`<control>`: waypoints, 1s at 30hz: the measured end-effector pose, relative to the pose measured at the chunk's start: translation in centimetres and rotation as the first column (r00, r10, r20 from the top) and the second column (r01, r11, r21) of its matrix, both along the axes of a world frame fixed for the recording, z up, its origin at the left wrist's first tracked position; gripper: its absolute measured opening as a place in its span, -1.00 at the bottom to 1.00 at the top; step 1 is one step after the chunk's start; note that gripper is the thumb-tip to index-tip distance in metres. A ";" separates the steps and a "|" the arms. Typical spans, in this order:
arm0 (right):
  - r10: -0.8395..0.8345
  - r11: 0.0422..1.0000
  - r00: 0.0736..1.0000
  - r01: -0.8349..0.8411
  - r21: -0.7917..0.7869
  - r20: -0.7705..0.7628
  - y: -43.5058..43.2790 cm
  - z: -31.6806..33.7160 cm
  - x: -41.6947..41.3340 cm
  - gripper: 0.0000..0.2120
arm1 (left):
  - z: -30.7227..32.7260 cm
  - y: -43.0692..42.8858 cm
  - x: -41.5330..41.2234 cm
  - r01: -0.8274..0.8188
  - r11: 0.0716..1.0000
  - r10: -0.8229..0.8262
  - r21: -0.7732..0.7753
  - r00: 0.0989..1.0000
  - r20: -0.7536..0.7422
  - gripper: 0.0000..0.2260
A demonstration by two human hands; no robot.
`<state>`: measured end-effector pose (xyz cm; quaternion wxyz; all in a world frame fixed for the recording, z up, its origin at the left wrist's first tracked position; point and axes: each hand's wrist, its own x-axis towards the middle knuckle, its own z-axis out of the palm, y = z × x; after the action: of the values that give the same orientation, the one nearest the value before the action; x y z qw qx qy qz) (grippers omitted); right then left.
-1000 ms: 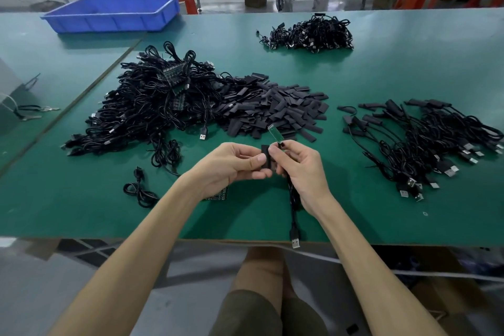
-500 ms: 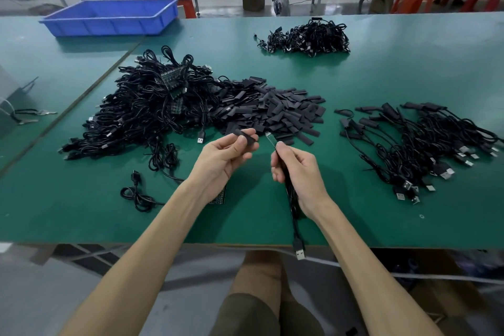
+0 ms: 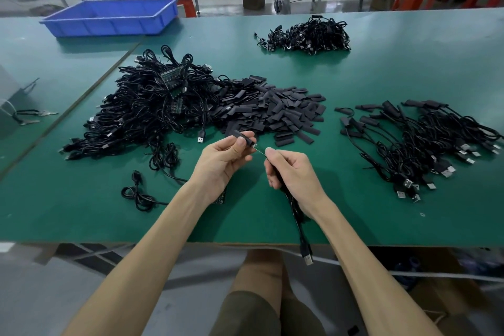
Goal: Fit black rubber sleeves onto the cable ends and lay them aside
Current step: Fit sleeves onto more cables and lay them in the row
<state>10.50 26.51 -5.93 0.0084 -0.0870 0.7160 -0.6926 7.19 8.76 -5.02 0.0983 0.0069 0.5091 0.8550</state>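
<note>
My left hand (image 3: 223, 161) pinches a black rubber sleeve (image 3: 241, 136) between thumb and fingers. My right hand (image 3: 290, 172) grips a black cable (image 3: 298, 222) just below its small board end (image 3: 257, 148), whose tip touches the sleeve's mouth. The cable hangs past the table's front edge, ending in a USB plug (image 3: 307, 258). A heap of loose sleeves (image 3: 281, 110) lies beyond my hands. To its left sits a tangle of bare cables (image 3: 152, 109). Cables with sleeves fitted (image 3: 425, 139) are spread at the right.
A blue plastic tray (image 3: 111, 18) stands at the far left. Another cable bundle (image 3: 308, 35) lies at the far middle. One coiled cable (image 3: 139, 194) rests near my left forearm. Keys (image 3: 30, 116) lie on the neighbouring table at the left.
My hands came apart after being pressed together, then closed again; the cable's board end now meets the sleeve that my left hand holds. Both hands rose slightly toward the sleeve heap.
</note>
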 end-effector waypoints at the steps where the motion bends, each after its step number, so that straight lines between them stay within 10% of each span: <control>1: -0.001 1.000 1.000 0.001 0.006 -0.002 0.0 0.0 0.0 -0.57 | 0.0 0.0 0.0 -0.004 1.000 0.004 -0.001 1.000 0.000 -0.79; 30: 0.009 1.000 1.000 -0.009 0.012 -0.007 0.1 0.2 0.2 -0.56 | -0.2 -0.1 0.4 0.069 0.997 -0.073 -0.043 0.992 -0.103 -0.82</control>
<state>10.67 26.64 -5.72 0.0094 -0.0928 0.7197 -0.6880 7.56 8.68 -5.26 0.1019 0.0679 0.5297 0.8393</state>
